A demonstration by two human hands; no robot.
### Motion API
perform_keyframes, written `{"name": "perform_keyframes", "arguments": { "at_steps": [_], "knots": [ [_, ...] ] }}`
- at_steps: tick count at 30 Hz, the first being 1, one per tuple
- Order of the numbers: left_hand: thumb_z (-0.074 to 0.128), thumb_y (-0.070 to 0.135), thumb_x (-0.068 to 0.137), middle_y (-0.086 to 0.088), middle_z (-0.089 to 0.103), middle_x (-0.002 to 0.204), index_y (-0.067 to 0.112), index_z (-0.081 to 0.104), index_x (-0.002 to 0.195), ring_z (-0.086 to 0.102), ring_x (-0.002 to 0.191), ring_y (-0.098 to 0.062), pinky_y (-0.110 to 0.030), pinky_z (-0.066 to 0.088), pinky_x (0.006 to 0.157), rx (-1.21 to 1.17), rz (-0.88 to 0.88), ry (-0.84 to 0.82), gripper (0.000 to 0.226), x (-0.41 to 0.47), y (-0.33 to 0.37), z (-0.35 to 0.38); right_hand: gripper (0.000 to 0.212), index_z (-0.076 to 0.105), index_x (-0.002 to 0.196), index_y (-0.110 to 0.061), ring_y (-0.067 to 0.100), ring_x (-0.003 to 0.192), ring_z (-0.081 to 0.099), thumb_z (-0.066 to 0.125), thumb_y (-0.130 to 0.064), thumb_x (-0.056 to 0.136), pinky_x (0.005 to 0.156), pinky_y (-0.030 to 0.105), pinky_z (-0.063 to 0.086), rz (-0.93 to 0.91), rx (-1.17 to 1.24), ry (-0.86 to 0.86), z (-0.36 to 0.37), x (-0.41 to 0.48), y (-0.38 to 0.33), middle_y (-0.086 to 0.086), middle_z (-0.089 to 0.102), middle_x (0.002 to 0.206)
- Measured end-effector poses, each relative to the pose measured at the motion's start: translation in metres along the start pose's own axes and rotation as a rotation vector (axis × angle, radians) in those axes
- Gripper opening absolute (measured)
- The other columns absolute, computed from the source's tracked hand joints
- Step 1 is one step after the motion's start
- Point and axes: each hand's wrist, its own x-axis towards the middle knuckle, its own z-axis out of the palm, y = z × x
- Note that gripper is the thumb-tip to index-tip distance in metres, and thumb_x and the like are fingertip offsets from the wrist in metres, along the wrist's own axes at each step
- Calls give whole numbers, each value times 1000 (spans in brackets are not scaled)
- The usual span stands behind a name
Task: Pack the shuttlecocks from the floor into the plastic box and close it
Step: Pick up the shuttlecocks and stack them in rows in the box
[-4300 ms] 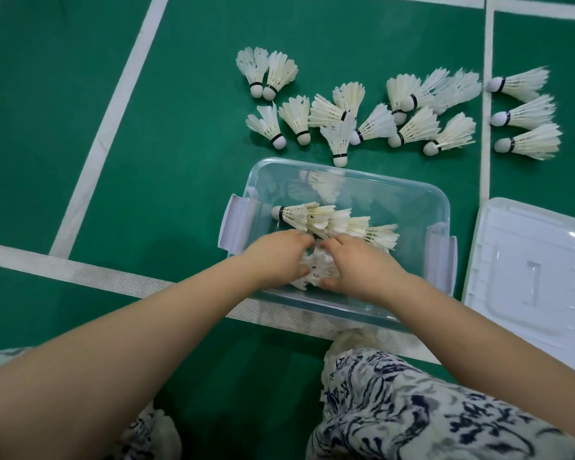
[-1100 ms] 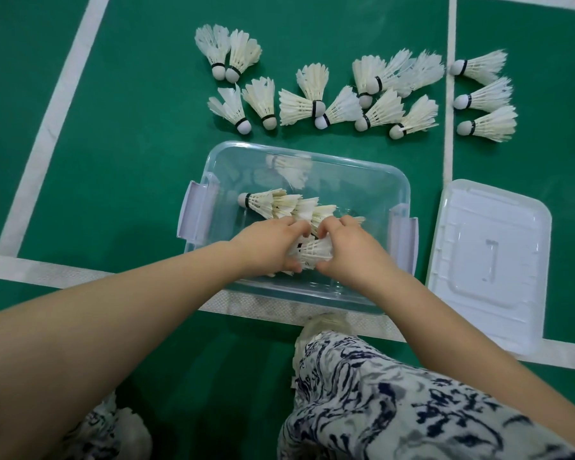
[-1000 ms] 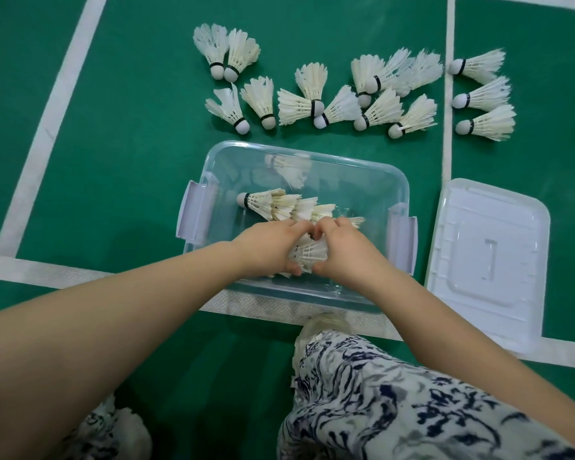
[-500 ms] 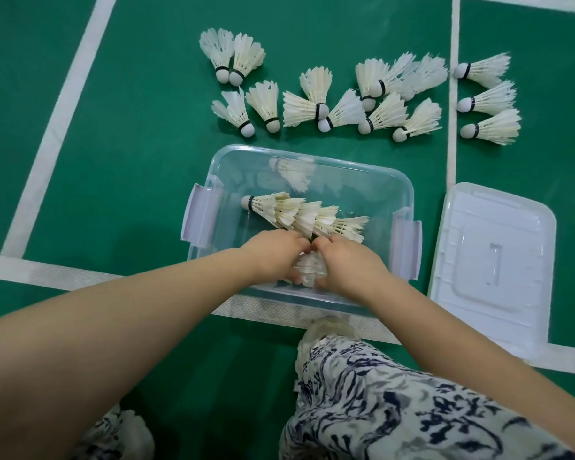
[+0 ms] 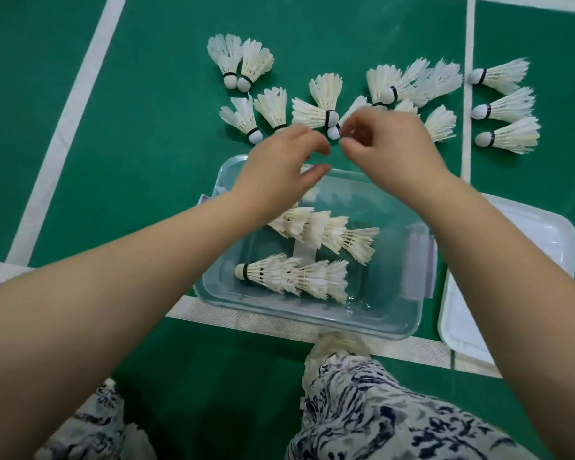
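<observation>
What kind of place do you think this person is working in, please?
Most likely a badminton court: a green sports floor crossed by white boundary lines, with many feather shuttlecocks lying loose on it beside a clear plastic box.

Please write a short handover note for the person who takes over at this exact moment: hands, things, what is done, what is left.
Left hand: open, empty, above the box's far rim.
Right hand: fingers curled, reaching over the loose white feather shuttlecocks on the green floor; nothing gripped yet.
Clear plastic box: two nested rows of shuttlecocks inside.
White plastic lid: on the floor, right of the box.
Left: pack the floor shuttlecocks, close the lid.
</observation>
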Motion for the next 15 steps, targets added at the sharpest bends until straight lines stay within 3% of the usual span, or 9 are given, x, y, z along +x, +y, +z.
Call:
{"name": "perform_keyframes", "arguments": {
  "at_steps": [4, 7, 11, 13, 15],
  "knots": [
    [55, 25, 89, -12, 58, 113, 8, 58, 115, 52, 106, -28, -36, 40, 88, 91, -82, 3, 32, 16, -17, 0, 21, 64, 104, -17, 20, 91, 56, 54, -25, 87, 75, 28, 40, -18, -74, -102, 20, 45, 8, 2, 64, 95],
    [50, 31, 91, -11, 56, 117, 11, 53, 120, 50, 109, -29, -41, 42, 91, 141, -150, -29, 36, 18, -28, 3, 27, 61, 111, -15, 25, 104, 55, 57, -31, 89, 79, 28, 40, -1, -188, -345, 41, 70, 8, 8, 63, 114],
    [49, 30, 90, -11, 55, 117, 10, 52, 121, 49, 109, -30, -44, 42, 91, 140, -177, -2, 37, 15, -34, 6, 46, 52, 129, -9, 30, 117, 50, 53, -36, 92, 96, 33, 40, -23, -392, -620, 59, 91, -6, 12, 54, 130],
    [49, 28, 91, -11, 55, 118, 10, 51, 122, 48, 109, -29, -41, 41, 91, 111, -181, 16, 36, 16, -35, 5, 36, 59, 115, -4, 29, 104, 51, 49, -30, 92, 88, 30, 43, -27, -410, -687, 70, 99, -8, 15, 59, 117],
    [48, 26, 91, -10, 53, 121, 11, 48, 127, 47, 112, -27, -36, 37, 93, 63, -187, 26, 38, 16, -35, 4, 22, 54, 76, -10, 26, 78, 43, 46, -23, 92, 63, 22, 35, 8, -401, -714, 83, 105, -5, 7, 52, 80]
  ]
}}
